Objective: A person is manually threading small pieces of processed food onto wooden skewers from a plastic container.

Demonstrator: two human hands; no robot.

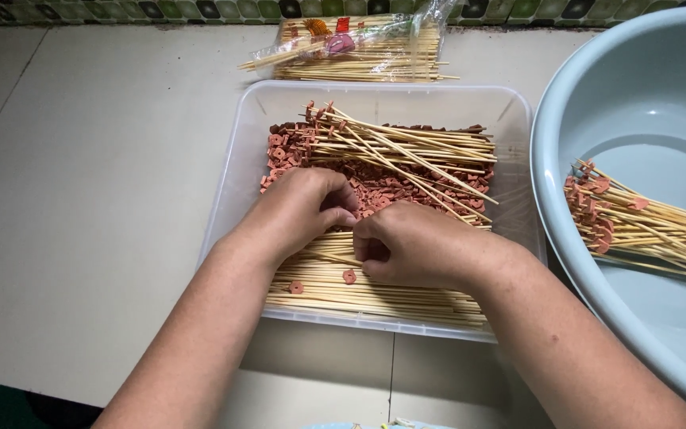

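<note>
Matte beige counter [81, 199], clear plastic tray [236, 159], thin bamboo skewers [406, 147], reddish discs [375, 187]; left hand [299, 210] and right hand [414, 242] curled, pinching something hidden

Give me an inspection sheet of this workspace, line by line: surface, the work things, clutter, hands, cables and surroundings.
Surface: pale counter, seam lines visible.
Work things: clear plastic tray holding bamboo skewers and small reddish-brown sausage slices; some skewers already tipped with slices.
Clutter: opened packet of skewers behind the tray; pale blue basin to the right holding loaded skewers.
Hands: left hand and right hand meet over the tray, fingers curled; what they pinch is hidden.
Cables: nothing seen.
Surroundings: green tiled strip along the far edge.
</note>
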